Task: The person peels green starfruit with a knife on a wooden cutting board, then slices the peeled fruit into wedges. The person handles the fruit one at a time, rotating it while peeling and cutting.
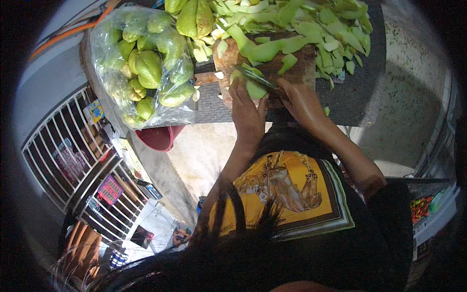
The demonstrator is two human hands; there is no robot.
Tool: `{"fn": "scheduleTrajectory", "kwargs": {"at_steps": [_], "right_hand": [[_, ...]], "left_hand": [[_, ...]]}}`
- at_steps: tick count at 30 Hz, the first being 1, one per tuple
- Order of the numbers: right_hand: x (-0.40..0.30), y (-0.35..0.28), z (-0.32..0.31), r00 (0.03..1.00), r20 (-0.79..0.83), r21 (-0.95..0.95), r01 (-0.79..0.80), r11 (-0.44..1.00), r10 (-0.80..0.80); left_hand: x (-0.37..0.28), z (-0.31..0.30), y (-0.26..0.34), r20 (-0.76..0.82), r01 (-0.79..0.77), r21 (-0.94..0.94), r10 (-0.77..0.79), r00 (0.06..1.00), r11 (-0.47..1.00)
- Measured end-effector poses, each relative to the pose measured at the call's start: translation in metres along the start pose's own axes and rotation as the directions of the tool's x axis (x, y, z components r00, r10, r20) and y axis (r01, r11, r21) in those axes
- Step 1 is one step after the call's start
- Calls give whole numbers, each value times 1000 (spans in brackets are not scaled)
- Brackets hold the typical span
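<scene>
My right hand point(299, 104) grips a knife point(257, 78) whose blade points up and left over the wooden cutting board point(299, 69). Beneath the blade, a pale green piece of chayote point(255, 89) lies on the board, and my left hand point(248, 109) holds it with the fingertips at its left side. The blade crosses the piece; how deep it has cut is not clear. Long green slices point(268, 51) rest on the upper part of the board. A large heap of slices point(328, 29) spreads behind and to the right of it.
A clear plastic bag point(175, 62) full of whole chayotes point(149, 69) stands at the table's left. Another whole chayote point(195, 18) sits behind the board. The dark woven-textured tabletop point(213, 106) ends close to my body. Below its left edge is a red bucket point(157, 138).
</scene>
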State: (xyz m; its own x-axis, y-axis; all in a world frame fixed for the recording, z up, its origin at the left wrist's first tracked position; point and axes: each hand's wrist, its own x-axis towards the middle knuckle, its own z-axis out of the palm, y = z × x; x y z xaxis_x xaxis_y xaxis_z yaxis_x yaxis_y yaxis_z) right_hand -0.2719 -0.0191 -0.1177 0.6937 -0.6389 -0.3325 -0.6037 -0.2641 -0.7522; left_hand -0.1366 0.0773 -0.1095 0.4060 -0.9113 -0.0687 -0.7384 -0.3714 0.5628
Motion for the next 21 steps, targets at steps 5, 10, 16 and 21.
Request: {"fn": "scheduleTrajectory", "kwargs": {"at_steps": [5, 10, 16, 21], "right_hand": [[23, 20, 13, 999, 45, 163, 3, 987, -10], [47, 50, 24, 988, 132, 319, 33, 947, -79], [71, 70, 32, 950, 307, 272, -37, 962, -50], [53, 52, 32, 989, 137, 55, 47, 997, -54]], "left_hand": [[-2, 2, -2, 13, 49, -94, -48, 999, 994], [-3, 3, -1, 23, 64, -75, -63, 998, 995], [-7, 9, -11, -26, 7, -30, -8, 1000, 1000], [-1, 1, -4, -52, 152, 74, -149, 987, 986]]}}
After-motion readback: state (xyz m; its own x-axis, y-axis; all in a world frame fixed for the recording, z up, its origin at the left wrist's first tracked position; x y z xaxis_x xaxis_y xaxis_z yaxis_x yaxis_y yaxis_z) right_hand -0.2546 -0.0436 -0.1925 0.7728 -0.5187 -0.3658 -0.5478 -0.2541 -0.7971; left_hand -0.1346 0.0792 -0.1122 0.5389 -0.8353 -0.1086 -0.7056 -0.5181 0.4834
